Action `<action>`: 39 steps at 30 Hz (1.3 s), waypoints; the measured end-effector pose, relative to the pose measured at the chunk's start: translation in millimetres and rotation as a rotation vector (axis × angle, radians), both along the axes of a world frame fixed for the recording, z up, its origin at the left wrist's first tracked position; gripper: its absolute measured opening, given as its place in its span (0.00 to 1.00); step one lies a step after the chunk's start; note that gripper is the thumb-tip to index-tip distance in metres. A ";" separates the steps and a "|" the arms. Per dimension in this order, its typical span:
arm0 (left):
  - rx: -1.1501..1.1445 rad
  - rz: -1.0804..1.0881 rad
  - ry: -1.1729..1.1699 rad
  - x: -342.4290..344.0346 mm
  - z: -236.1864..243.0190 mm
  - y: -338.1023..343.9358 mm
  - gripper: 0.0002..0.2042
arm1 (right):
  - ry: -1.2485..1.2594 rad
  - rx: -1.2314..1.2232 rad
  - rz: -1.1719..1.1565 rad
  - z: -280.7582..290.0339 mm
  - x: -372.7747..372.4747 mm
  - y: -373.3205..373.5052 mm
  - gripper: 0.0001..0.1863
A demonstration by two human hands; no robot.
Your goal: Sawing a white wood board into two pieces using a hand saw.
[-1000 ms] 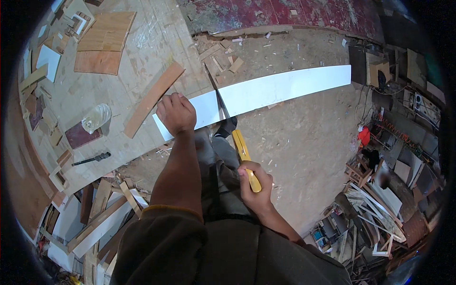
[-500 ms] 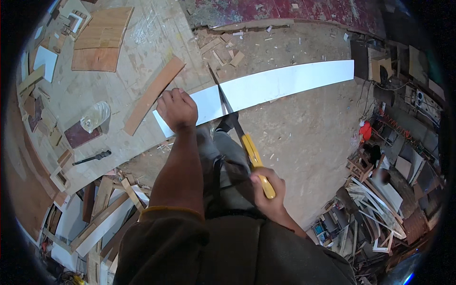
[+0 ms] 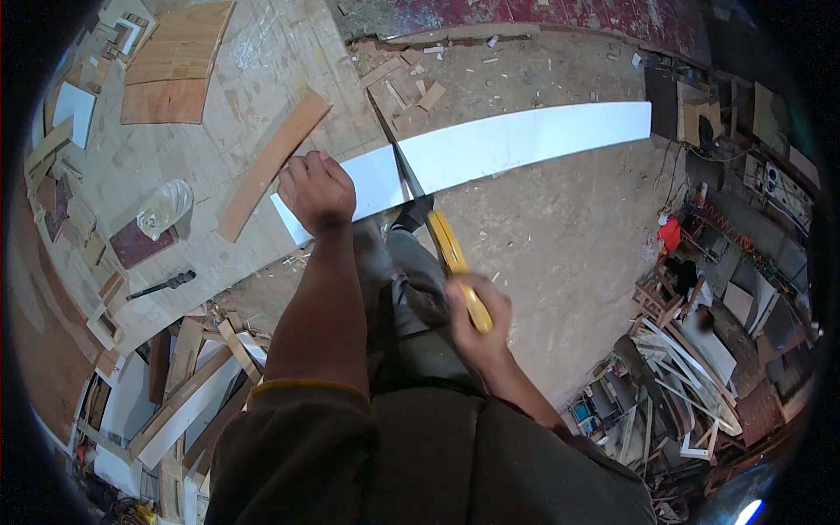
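Note:
My right hand (image 3: pixel 481 319) is wrapped round the yellow handle of a handsaw (image 3: pixel 444 238). The saw's blade slants away from me across a long white board (image 3: pixel 525 144), resting at a cut line near the board's left part. My left hand (image 3: pixel 319 188) is closed and bears down on the board's left end, left of the blade; its fingertips are hidden. That end lies on a pale wooden worktop, while the longer part reaches right, past the worktop's edge. Beside my left hand lies a brown wooden strip (image 3: pixel 273 166).
On the worktop (image 3: pixel 262 79) are brown panels (image 3: pixel 175 66), a clear plastic container (image 3: pixel 164 210) and a black tool (image 3: pixel 162 285). Offcuts (image 3: pixel 188 376) pile up below it at left. Scrap timber (image 3: pixel 691 376) and a person lie to the right. My shoe (image 3: pixel 411 213) is under the board.
My right hand and the saw have shifted up and slightly left, pushing the blade farther across the board. My left hand stays pressed on the board. The whole view has shifted slightly.

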State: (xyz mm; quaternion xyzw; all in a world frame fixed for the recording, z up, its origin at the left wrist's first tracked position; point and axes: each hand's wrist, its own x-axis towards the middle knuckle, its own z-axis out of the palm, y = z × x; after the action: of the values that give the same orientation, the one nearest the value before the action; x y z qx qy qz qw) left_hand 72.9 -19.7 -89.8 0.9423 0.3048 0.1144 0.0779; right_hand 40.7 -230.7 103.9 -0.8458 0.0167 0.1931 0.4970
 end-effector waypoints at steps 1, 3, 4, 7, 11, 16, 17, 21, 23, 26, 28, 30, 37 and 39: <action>0.014 0.002 0.002 1.0 -2.0 2.2 0.06 | 0.024 0.046 -0.013 -4.6 5.1 8.7 0.04; -0.005 0.008 -0.011 5.9 -6.2 5.4 0.07 | -0.005 0.068 -0.006 -13.9 8.6 13.2 0.04; -0.024 0.018 -0.016 5.2 -5.6 4.3 0.09 | -0.025 0.090 0.006 -14.1 9.3 11.5 0.05; -0.043 0.013 -0.009 -0.4 -1.1 -1.1 0.10 | 0.022 0.090 0.036 -9.6 7.9 3.1 0.06; -0.019 -0.011 -0.049 2.0 -1.4 2.3 0.09 | 0.016 0.103 0.038 -10.2 11.2 5.0 0.05; -0.038 0.006 -0.042 -1.3 -1.3 1.3 0.09 | -0.002 0.125 0.075 -12.3 12.0 0.2 0.05; -0.044 0.008 -0.040 -1.6 -1.6 0.6 0.09 | 0.017 0.127 0.079 -10.6 12.7 -0.5 0.05; -0.069 0.032 -0.032 3.8 -0.9 -1.0 0.10 | -0.039 0.117 0.111 -11.4 19.5 2.6 0.05; -0.059 0.030 -0.034 6.0 1.3 -5.3 0.10 | 0.003 0.113 0.085 -12.0 20.2 0.9 0.05; -0.053 0.022 -0.049 6.4 1.5 -4.6 0.10 | -0.021 0.109 0.103 -12.2 23.4 -0.3 0.05; -0.053 0.013 -0.068 10.9 1.2 -9.1 0.10 | 0.005 0.100 0.091 -11.5 24.9 -6.1 0.05; -0.057 0.001 -0.088 13.0 1.3 -11.6 0.10 | 0.029 0.087 0.076 -11.6 24.3 -8.1 0.05; -0.062 0.063 0.011 15.2 0.4 -14.5 0.10 | 0.035 0.109 0.082 -11.2 31.4 -10.6 0.04; -0.045 0.056 -0.002 15.4 -1.2 -14.4 0.09 | 0.076 0.108 0.071 -10.4 31.3 -8.2 0.04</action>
State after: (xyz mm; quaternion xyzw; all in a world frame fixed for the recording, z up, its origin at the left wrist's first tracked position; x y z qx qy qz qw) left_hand 88.3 -34.1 -91.0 0.9313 0.3335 0.1108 0.0961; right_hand 72.1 -238.9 93.6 -0.8099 -0.0051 0.2431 0.5339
